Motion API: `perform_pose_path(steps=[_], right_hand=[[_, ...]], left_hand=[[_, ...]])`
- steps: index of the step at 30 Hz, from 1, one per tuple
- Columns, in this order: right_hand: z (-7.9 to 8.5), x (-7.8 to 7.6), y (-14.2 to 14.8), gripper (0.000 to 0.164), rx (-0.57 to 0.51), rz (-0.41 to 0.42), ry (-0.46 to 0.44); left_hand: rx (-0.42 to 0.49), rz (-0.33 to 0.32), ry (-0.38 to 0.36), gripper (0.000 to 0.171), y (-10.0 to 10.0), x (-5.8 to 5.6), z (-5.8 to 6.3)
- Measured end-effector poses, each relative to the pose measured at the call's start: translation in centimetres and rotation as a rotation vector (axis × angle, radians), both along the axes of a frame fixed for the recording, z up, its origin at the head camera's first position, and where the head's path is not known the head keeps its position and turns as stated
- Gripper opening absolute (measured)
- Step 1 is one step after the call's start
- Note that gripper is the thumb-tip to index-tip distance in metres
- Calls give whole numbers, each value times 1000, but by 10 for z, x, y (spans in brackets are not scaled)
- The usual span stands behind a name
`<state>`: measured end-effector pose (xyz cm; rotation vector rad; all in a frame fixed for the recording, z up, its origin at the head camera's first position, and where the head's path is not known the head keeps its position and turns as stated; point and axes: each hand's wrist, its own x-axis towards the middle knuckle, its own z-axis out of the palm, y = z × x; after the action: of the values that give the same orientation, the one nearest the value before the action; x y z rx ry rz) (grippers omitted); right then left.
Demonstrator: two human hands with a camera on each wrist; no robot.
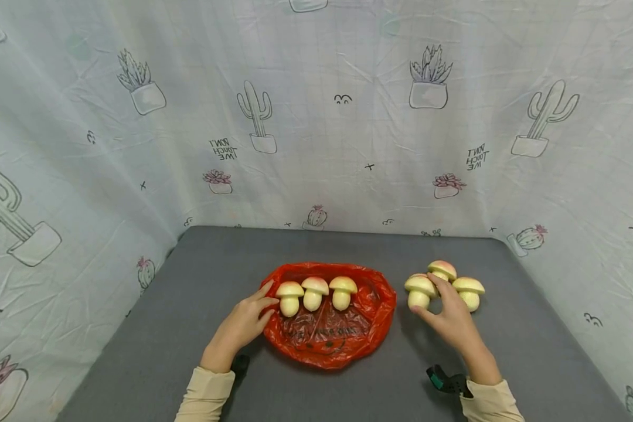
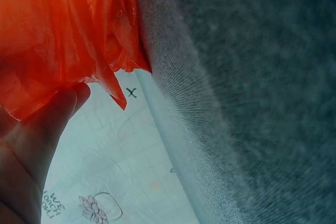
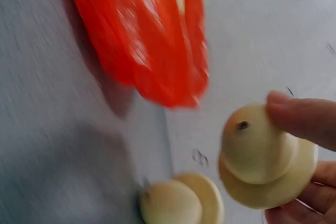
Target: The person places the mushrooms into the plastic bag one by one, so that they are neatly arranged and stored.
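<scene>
A red plastic bag [image 1: 327,357] lies spread with its mouth facing up, its rim rolled into a ring. Inside it, along the far left part, stand three toy mushrooms [image 1: 315,293] with pale stems and pinkish-yellow caps. My left hand [image 1: 245,322] holds the bag's left rim; the left wrist view shows its fingers at the crinkled edge. To the right of the bag, my right hand [image 1: 451,319] grips a mushroom [image 3: 257,150] between thumb and fingers, its stem end toward the camera. Two more mushrooms [image 1: 469,294] stand close by that hand, partly behind it.
The grey table [image 1: 216,252] carries everything, and a white cloth [image 1: 316,158] printed with cacti hangs around its back and sides. Dark straps [image 1: 448,381] sit at my wrists below the sleeves.
</scene>
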<state>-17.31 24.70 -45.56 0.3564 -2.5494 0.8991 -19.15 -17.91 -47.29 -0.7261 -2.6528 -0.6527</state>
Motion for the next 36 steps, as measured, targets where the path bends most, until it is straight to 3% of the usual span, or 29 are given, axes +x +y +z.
perform_pose_path(steps=[8,22,28,36], right_hand=[[-6,-4,-28,77,-69,39,78],[-20,-22,-64,74,-93,127,36],[-30,-27,-71,76,-60,115,-40],[-37,-33,-76,76,-46,108,-50]], left_hand=[[-8,-1,6,24,0,0,0],[-8,-4,13,24,0,-1,-1],[-1,-15,10,24,0,0,-2],[8,-8,11,23,-1,-1,-1]])
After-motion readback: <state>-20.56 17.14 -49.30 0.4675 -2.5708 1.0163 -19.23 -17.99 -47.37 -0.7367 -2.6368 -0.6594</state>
